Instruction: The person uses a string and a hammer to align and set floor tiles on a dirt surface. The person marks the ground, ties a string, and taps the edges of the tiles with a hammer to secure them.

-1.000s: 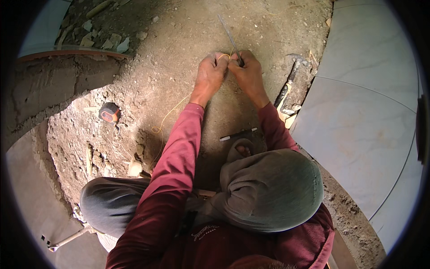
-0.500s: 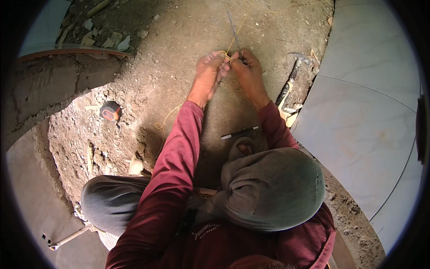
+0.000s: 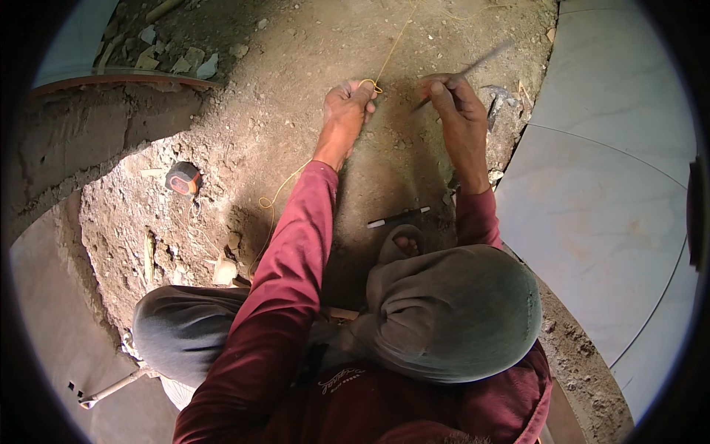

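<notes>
My left hand (image 3: 346, 118) pinches a thin yellow string (image 3: 393, 55), which forms a small loop by the fingertips. From there the string runs taut up over the dirt, and a slack length lies beside my left forearm. To the right, my right hand (image 3: 460, 111) grips a thin dark rod (image 3: 484, 58), tilted up to the right and slightly blurred. The hands are apart, and the rod does not touch the string. Behind my right hand, a hammer (image 3: 500, 98) lies by the tile edge, its handle mostly hidden.
An orange and black tape measure (image 3: 183, 178) rests on the dirt at left. Near my foot lies a black and white marker (image 3: 399, 217). Large grey tiles (image 3: 592, 177) border the right side. Rubble (image 3: 194, 61) is at the far left, and a wooden-handled tool (image 3: 115, 388) at lower left.
My right hand has moved right, away from my left hand, taking the rod along. The rod now leans right instead of slightly left. My left hand stays nearly in place with the string.
</notes>
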Motion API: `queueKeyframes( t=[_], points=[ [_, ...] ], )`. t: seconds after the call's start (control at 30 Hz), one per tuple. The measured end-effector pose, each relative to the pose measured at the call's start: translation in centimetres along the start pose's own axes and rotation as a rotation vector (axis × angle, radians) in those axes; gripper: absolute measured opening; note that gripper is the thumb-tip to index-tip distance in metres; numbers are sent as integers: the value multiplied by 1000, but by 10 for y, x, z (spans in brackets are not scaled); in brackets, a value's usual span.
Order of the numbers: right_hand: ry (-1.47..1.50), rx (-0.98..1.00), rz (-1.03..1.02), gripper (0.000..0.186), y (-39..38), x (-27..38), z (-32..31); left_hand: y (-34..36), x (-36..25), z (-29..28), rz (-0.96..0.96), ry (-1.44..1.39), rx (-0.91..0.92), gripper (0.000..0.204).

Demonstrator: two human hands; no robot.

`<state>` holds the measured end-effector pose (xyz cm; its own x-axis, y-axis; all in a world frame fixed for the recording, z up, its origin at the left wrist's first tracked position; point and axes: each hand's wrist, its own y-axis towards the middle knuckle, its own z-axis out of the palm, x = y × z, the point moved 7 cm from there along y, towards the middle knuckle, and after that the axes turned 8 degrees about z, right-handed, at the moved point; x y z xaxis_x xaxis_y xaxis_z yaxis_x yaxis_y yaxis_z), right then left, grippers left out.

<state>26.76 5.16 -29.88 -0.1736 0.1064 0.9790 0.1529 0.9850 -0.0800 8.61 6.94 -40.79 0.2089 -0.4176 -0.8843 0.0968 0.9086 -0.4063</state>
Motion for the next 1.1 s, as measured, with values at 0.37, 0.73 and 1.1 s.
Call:
queueKeyframes(
  t=[0.37, 0.73, 1.1],
  points=[
    [220, -66, -86, 10, -6, 23, -5, 1, 4, -4, -48, 26, -84, 22],
    [206, -22, -105, 9, -6, 14, 1, -1, -4, 1, -26, 17, -64, 25],
    [-140, 178, -280, 16, -9, 24, 32, 0, -4, 2, -26, 17, -26, 24]
  ],
)
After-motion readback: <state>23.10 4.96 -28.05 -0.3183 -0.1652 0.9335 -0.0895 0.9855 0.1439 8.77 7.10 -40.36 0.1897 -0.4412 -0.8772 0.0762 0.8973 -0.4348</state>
